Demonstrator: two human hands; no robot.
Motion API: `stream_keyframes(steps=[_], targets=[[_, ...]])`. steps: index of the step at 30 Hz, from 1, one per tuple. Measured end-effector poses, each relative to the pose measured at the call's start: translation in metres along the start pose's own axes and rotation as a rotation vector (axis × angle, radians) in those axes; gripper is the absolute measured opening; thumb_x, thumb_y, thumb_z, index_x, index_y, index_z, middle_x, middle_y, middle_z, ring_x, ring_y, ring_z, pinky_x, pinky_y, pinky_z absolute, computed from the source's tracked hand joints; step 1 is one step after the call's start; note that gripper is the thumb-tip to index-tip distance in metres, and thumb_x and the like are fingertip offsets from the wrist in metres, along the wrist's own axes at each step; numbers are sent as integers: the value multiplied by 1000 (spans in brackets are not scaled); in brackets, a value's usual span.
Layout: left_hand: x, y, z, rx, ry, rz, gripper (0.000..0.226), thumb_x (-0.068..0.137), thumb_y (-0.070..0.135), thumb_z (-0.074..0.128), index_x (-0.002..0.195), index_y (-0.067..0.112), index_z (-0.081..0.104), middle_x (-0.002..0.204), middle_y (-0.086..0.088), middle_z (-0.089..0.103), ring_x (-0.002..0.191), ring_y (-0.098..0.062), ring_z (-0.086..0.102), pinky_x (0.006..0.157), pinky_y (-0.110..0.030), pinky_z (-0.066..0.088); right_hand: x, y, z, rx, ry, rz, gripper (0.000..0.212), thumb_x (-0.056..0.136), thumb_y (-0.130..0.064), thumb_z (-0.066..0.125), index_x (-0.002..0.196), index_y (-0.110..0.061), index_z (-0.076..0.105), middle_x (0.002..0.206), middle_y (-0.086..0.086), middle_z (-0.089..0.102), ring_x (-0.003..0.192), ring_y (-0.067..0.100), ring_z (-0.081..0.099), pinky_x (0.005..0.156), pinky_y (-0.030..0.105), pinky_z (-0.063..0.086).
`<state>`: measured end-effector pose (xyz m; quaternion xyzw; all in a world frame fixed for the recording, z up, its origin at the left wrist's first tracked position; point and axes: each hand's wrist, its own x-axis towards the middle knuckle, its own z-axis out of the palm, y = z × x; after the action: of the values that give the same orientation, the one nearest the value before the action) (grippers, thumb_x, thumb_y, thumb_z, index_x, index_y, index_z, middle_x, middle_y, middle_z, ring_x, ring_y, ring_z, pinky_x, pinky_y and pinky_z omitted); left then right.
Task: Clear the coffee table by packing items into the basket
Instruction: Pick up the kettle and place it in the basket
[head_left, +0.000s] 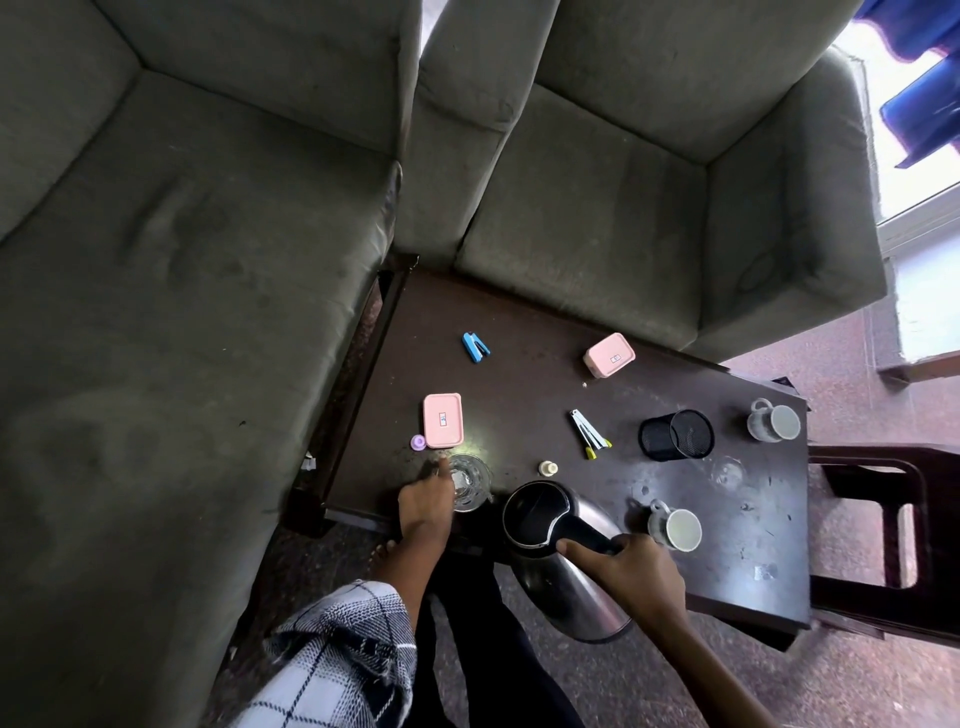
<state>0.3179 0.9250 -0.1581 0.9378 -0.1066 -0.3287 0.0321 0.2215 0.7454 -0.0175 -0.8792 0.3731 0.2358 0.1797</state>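
- Head view shows the right hand (631, 574) reaching forward from the lower right, its fingers wrapped tight around the black handle of the steel kettle (561, 551), thumb lying along the top of the handle.
- The kettle is tilted and overhangs the near edge of the coffee table (519, 374); I cannot tell whether its base rests on the table.
- The left hand (423, 501) stretches forward from a checked sleeve (337, 660), fingers loosely apart, holding nothing; its fingertips are at the left side of the clear glass (470, 483), touching or almost touching it.
- Just behind the glass lie a pink box (442, 420) and a small purple cap (418, 442).
- Farther out are a blue stapler (475, 346), a second pink box (609, 355), a nail clipper (589, 434), a small cream bottle (548, 468), and a black mesh pen holder (675, 434) on its side.
- One mug (674, 527) lies just right of the kettle, another mug (774, 421) near the far right edge.
- No basket is in view.
- Grey sofas (208, 260) border the table.
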Motion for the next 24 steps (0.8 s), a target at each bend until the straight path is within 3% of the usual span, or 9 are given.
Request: stream_keyframes(steps=[13,24], targets=[[0,-9,8,-16,1,8,57,95,13,42,146,18,18,116,-9,67,103,-25,66,79,-32,50,1,-8,0,-31,-4,1,67,54,-77,64,48,-13,47,50,-2,55,57,17,59,51,25,39],[1,-7,10,-22,8,1,56,95,11,39,146,18,16,117,-9,67,104,-25,66,80,-32,50,0,-12,2,-13,-7,13,68,53,-77,65,46,-13,44,49,-3,53,58,20,61,52,25,40]])
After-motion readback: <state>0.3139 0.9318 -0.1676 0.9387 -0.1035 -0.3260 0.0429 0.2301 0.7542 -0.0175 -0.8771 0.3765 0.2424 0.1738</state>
